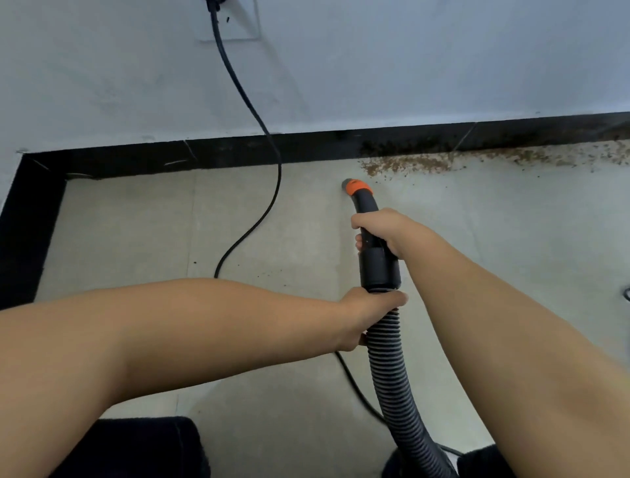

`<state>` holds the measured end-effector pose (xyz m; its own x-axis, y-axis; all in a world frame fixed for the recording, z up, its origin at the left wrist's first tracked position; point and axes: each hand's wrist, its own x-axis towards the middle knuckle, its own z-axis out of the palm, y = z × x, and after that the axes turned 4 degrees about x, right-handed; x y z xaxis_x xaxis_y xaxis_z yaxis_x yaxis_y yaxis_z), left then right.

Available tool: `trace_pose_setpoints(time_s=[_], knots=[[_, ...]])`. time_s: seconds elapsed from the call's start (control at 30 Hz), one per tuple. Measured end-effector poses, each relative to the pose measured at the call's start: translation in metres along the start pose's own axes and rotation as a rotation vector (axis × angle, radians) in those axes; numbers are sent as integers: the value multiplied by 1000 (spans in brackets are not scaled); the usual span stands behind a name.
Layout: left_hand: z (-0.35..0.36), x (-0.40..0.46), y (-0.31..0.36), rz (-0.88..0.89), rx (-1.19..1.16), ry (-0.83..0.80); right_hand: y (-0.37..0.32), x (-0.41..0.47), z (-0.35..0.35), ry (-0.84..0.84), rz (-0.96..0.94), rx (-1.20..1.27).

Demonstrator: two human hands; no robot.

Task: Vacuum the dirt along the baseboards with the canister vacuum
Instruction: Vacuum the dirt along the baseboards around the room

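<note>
plug [214,2] cut off top, hose [392,368] exits bottom

- The floor [136,221] under me is pale, greyish tile with faint seams running across it, and it meets a black baseboard [306,145] along the wall ahead and at the left corner.
- A band of brown dirt [443,163] lies on the floor right against the baseboard, thickest just right of centre and thinning out toward the right edge (a few loose specks sit farther out on the tile).
- A black power cord [269,201] comes down the wall, crosses the baseboard and curves over the floor toward me.
- The grey tip of the vacuum nozzle [349,184] sits low at the floor, just left of the dirt; I cannot tell whether it touches.
</note>
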<state>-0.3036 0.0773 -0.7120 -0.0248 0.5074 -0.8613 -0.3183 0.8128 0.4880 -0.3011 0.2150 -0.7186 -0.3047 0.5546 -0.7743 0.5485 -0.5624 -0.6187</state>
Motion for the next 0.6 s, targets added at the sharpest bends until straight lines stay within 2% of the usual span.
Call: trace_pose_setpoints(time_s=[0.2,0.47,0.6], knots=[[68,13,10,-25,64,-6,22,10,-72,87,27,85],[80,26,13,-35,-54,-61,23,8,-90,90,30,160],[98,43,21,-38,-62,-102,28,17,-121,241,18,205]])
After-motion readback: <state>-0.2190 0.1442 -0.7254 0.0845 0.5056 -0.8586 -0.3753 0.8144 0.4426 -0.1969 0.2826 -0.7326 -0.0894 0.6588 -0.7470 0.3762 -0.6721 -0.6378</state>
